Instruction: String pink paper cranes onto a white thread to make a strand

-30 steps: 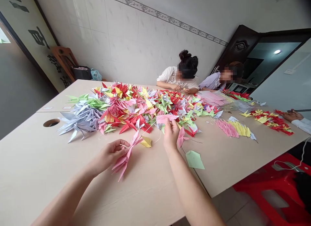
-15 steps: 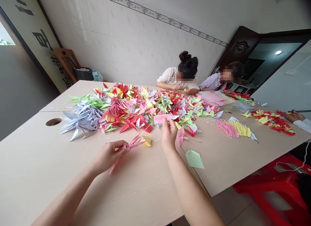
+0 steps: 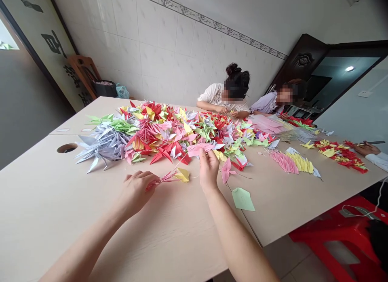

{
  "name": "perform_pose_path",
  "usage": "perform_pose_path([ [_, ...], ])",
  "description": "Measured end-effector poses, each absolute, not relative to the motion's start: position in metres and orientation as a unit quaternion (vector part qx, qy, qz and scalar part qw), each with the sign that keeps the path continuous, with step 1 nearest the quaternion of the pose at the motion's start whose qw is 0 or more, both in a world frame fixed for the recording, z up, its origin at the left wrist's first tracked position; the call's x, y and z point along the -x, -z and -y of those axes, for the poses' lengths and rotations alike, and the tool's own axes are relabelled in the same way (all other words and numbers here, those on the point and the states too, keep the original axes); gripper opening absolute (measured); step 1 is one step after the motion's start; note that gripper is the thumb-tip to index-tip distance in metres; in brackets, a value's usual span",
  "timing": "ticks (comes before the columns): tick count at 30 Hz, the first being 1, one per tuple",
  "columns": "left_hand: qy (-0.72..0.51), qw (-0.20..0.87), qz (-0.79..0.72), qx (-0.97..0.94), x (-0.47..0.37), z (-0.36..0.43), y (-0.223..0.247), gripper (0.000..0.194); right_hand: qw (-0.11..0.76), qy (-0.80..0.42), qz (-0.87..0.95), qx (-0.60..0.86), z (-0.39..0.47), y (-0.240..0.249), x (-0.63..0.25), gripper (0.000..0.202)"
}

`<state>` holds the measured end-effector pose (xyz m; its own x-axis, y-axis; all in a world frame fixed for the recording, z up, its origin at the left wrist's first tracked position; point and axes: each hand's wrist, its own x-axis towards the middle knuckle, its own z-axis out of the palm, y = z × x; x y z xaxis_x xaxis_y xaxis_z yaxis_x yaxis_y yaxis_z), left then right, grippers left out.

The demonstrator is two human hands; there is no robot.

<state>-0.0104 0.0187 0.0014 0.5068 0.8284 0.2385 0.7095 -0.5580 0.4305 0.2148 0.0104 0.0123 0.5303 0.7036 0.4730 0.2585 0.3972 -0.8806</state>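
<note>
At the near side of a pale worktop [image 3: 169,229], two bare hands work folded paper, a thin thread [image 3: 179,163] running between them. The left forearm angles in from the lower left; its hand [image 3: 137,192] is low over the surface, back upward, fingers curled almost closed on a pink paper bundle [image 3: 153,184], the thumb out of sight. The bundle's tips point right, toward a yellow folded piece [image 3: 182,175]; whether they touch cannot be told.

Slightly farther off, the right hand [image 3: 209,171] is raised, wrist fairly straight, thumb and fingers pinched together on a pink folded strip [image 3: 198,149] at the near edge of the heap. The step in hand appears to be managing bundle and strip along the thread. From here, any move calls for a light pinch, even tension and a path free of loose paper points.

To the right lie a pink folded flower [image 3: 226,171] and a piece of green paper [image 3: 243,199]. Beyond spreads a multicolored heap of origami [image 3: 184,130], with a pale blue cluster [image 3: 106,144] at its left. Across the worktop, a person in a white top [image 3: 215,93] bends over handwork beside another in lavender [image 3: 265,102].
</note>
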Motion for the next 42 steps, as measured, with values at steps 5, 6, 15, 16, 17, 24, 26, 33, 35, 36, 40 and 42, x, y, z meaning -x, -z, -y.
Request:
perform_pose_path([
  [5, -0.174, 0.132, -0.47, -0.855, 0.008, -0.013, -0.006, 0.023, 0.687, -0.171, 0.491, 0.508, -0.004, -0.015, -0.201, 0.035],
  [6, -0.173, 0.126, -0.472, -0.855, 0.006, -0.011, -0.006, 0.025, 0.682, -0.169, 0.497, 0.509, -0.003, -0.016, -0.199, 0.035],
  [15, -0.182, 0.047, -0.444, -0.876, -0.018, -0.008, 0.007, 0.02, 0.673, -0.191, 0.51, 0.5, 0.002, -0.015, -0.191, 0.033],
  [16, -0.179, 0.044, -0.442, -0.878, -0.018, -0.009, 0.007, 0.022, 0.672, -0.191, 0.511, 0.5, 0.002, -0.016, -0.191, 0.032],
  [17, -0.178, 0.042, -0.44, -0.879, -0.017, -0.01, 0.008, 0.025, 0.673, -0.192, 0.511, 0.499, 0.002, -0.017, -0.192, 0.031],
  [24, -0.131, 0.041, -0.479, -0.867, 0.003, -0.013, 0.002, 0.026, 0.699, -0.173, 0.487, 0.495, -0.004, -0.018, -0.203, 0.03],
  [26, -0.115, 0.043, -0.489, -0.864, 0.007, -0.011, 0.0, 0.022, 0.698, -0.175, 0.488, 0.494, -0.005, -0.017, -0.203, 0.029],
  [33, -0.066, 0.045, -0.514, -0.854, 0.007, -0.002, -0.009, 0.032, 0.698, -0.192, 0.492, 0.484, -0.004, -0.018, -0.201, 0.028],
  [35, -0.046, 0.053, -0.527, -0.847, 0.011, -0.001, -0.016, 0.033, 0.691, -0.203, 0.498, 0.484, -0.004, -0.017, -0.2, 0.029],
  [36, -0.034, 0.06, -0.532, -0.844, 0.014, -0.002, -0.021, 0.033, 0.682, -0.211, 0.502, 0.488, -0.004, -0.016, -0.2, 0.03],
  [40, 0.003, 0.087, -0.55, -0.831, 0.025, -0.003, -0.039, 0.039, 0.627, -0.261, 0.538, 0.5, -0.005, -0.008, -0.196, 0.034],
  [42, -0.012, 0.09, -0.568, -0.818, 0.027, -0.004, -0.042, 0.04, 0.61, -0.277, 0.552, 0.497, -0.006, -0.005, -0.193, 0.032],
])
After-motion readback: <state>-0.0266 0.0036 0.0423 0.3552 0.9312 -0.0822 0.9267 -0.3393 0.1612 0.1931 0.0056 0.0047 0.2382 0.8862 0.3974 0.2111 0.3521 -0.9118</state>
